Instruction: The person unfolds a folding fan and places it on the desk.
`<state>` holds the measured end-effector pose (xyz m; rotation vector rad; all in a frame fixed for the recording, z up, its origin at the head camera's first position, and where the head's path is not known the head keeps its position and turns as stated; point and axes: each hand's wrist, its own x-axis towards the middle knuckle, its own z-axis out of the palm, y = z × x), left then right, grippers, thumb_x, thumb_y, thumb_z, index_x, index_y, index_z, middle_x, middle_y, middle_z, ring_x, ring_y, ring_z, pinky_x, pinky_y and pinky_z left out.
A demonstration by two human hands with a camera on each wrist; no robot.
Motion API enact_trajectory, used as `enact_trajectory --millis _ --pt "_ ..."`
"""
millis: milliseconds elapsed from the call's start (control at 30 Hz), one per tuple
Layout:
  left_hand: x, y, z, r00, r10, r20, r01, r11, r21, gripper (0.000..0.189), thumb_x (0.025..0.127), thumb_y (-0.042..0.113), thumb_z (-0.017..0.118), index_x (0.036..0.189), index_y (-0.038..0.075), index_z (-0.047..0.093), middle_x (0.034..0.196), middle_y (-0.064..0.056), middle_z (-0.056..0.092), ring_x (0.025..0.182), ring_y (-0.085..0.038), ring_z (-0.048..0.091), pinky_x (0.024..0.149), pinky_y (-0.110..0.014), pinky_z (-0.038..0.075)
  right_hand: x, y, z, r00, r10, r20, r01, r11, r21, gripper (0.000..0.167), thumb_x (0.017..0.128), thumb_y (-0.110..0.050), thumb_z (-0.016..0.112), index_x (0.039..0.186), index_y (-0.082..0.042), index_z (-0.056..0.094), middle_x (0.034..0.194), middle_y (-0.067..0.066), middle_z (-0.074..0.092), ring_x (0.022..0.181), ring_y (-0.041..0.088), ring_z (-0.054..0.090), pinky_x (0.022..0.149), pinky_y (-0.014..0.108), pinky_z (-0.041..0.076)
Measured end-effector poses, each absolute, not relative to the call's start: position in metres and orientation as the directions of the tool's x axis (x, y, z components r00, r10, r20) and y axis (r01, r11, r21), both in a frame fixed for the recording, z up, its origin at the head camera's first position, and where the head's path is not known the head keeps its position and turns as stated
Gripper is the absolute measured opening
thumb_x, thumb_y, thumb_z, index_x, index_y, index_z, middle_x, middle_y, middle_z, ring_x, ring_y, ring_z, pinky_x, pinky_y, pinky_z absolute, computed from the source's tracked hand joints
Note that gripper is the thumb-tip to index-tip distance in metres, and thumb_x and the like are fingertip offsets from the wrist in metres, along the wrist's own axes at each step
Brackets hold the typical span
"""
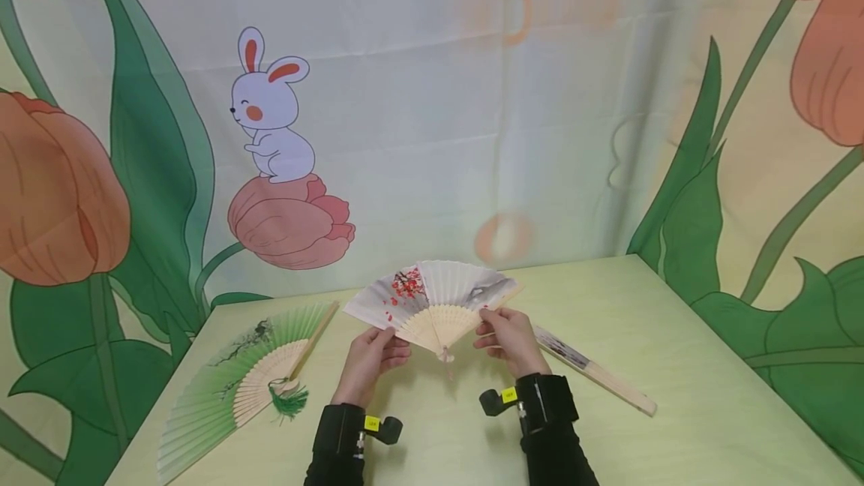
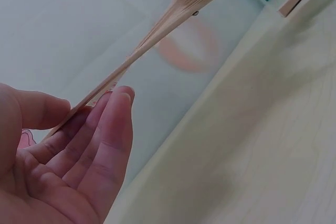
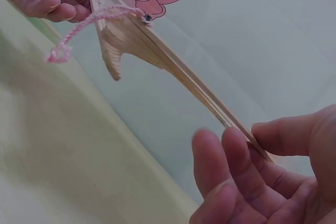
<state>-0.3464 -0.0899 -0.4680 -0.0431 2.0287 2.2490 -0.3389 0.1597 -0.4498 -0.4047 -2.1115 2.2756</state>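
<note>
A white folding fan (image 1: pixel 442 298) printed with red blossoms is spread wide, held up over the table between both hands. My left hand (image 1: pixel 374 358) pinches its left outer stick between thumb and fingers. On the other side, my right hand (image 1: pixel 509 336) pinches the right outer stick the same way. Wooden ribs meet at the pivot (image 3: pixel 147 19), where a pink cord (image 3: pixel 68 35) hangs. In the left wrist view the fan (image 2: pixel 126 64) shows edge-on, its wooden stick running from the left thumb up toward the pivot.
An open green folding fan (image 1: pixel 256 373) with a green tassel (image 1: pixel 290 400) lies at the table's left. A folded fan (image 1: pixel 597 373) lies slantwise at the right, just beyond my right wrist. Behind the pale table (image 1: pixel 675 336) hangs a cloth backdrop (image 1: pixel 418 133) with printed tulips and a rabbit.
</note>
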Motion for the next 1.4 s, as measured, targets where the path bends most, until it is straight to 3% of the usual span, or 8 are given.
enact_trajectory --millis 1000,1400 --pt "-0.346 -0.1 -0.465 -0.991 0.033 -0.128 -0.131 -0.183 0.974 0.029 0.11 0.019 0.052 0.122 -0.007 0.058 0.088 -0.006 0.072 0.075 -0.012 0.07 0.071 -0.024 0.061 -0.338 0.164 -0.444 -0.974 0.102 -0.201 0.164 -0.29 -0.943 0.018 0.104 -0.022 0.063 0.095 -0.006 0.062 0.078 0.0 0.063 0.065 0.014 0.066 0.06 0.025 0.049" --pt "-0.347 -0.098 -0.463 -0.992 0.027 -0.126 -0.129 -0.228 0.965 0.024 0.11 0.02 0.053 0.115 -0.003 0.058 0.087 -0.004 0.072 0.074 -0.012 0.07 0.071 -0.024 0.061 -0.339 0.167 -0.444 -0.971 0.111 -0.212 0.161 -0.351 -0.923 0.016 0.103 -0.021 0.065 0.095 -0.007 0.063 0.078 0.0 0.062 0.064 0.015 0.063 0.06 0.025 0.049"
